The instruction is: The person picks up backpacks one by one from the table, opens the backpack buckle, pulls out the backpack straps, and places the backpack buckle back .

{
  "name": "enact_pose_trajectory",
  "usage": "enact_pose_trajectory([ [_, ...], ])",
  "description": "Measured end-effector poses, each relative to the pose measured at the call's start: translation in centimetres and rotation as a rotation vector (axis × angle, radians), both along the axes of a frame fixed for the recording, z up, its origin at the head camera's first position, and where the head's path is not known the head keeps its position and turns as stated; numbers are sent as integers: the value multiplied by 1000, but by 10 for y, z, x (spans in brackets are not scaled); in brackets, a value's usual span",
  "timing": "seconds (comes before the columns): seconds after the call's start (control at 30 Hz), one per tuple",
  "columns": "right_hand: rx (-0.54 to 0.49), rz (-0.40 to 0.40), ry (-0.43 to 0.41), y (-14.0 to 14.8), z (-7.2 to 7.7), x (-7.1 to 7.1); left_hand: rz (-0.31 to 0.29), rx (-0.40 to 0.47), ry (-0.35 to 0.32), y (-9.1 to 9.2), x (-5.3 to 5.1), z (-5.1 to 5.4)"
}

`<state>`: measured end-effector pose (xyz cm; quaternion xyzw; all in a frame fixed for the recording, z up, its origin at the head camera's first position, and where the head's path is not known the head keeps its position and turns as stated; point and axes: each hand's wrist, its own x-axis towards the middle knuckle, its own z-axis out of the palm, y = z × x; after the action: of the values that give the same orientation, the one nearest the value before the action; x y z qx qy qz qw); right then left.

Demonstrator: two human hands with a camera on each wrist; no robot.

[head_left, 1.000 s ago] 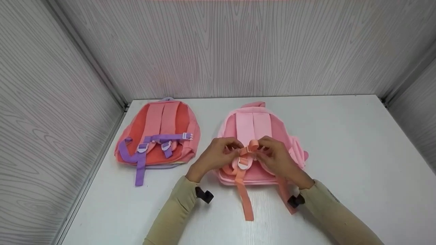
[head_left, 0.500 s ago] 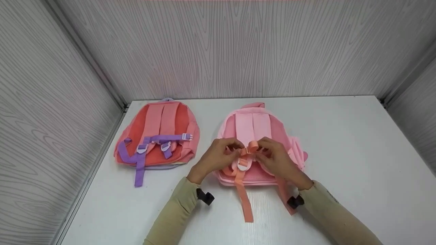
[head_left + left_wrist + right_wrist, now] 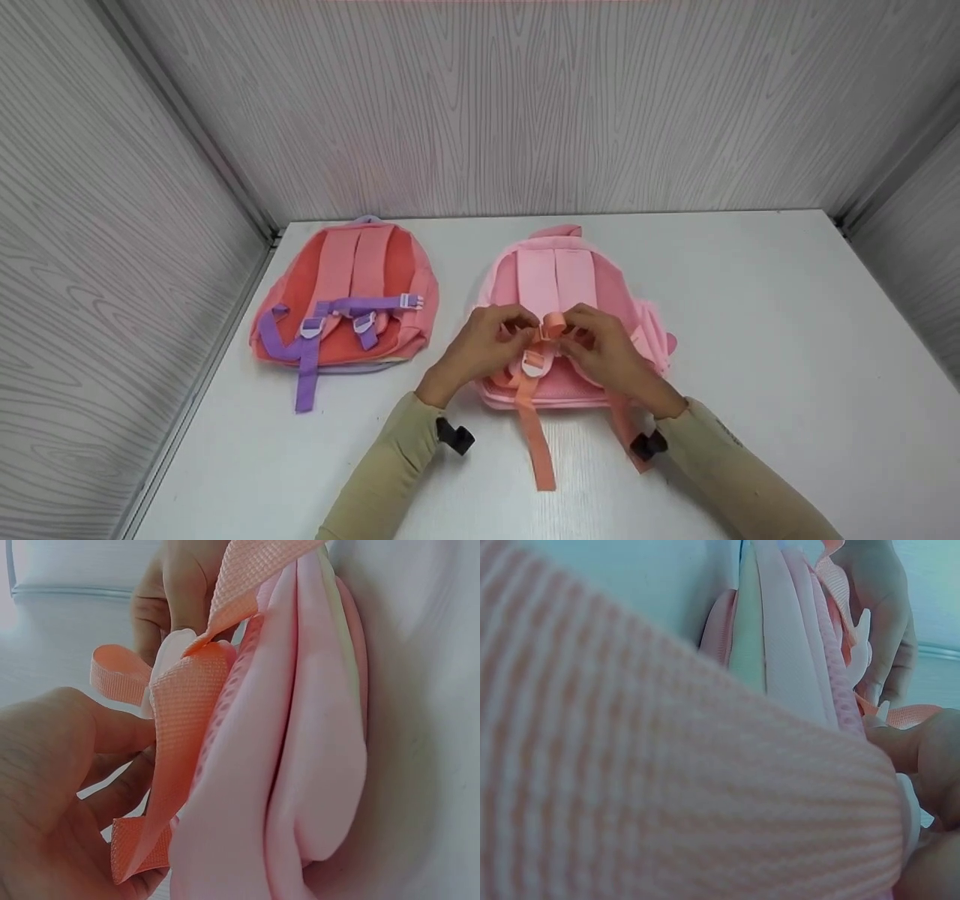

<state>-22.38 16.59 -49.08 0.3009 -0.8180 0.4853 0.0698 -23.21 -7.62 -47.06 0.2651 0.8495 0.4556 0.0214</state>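
A pink backpack (image 3: 574, 277) lies with its shoulder straps facing up. Above its lower middle, my left hand (image 3: 480, 341) and right hand (image 3: 609, 352) pinch a short orange chest strap (image 3: 553, 324) between them, fingertips close together. The strap makes a small loop there; the fingers hide much of its clasp. Just below sits a white strap buckle (image 3: 534, 364), with an orange webbing tail (image 3: 536, 442) hanging onto the table. In the right wrist view, a blurred orange strap (image 3: 667, 765) covers much of the backpack, and the right fingers (image 3: 937, 765) are partly cut off.
A coral backpack (image 3: 405, 259) with purple straps (image 3: 307, 375) lies to the left on the white table (image 3: 750, 315). Grey wood-grain panels (image 3: 510, 112) rise behind and at both sides. A second orange tail (image 3: 624, 424) hangs near the right wrist.
My two hands have drawn slightly closer together, and less of the orange strap shows between the fingers. Both backpacks stay in place.
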Motion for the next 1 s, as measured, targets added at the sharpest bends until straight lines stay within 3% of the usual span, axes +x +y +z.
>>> enact_pose_trajectory([
  [0.23,1,1,12,1,-1,1,31,0,-3,6,3,0],
  [0.47,13,-35,-3,-1,0,2,25,11,53,8,5,1],
  [0.67,-6,-18,11,-1,-1,1,26,17,24,7,7,2],
  [1.0,7,-15,8,0,-1,1,82,-4,49,10,8,0],
])
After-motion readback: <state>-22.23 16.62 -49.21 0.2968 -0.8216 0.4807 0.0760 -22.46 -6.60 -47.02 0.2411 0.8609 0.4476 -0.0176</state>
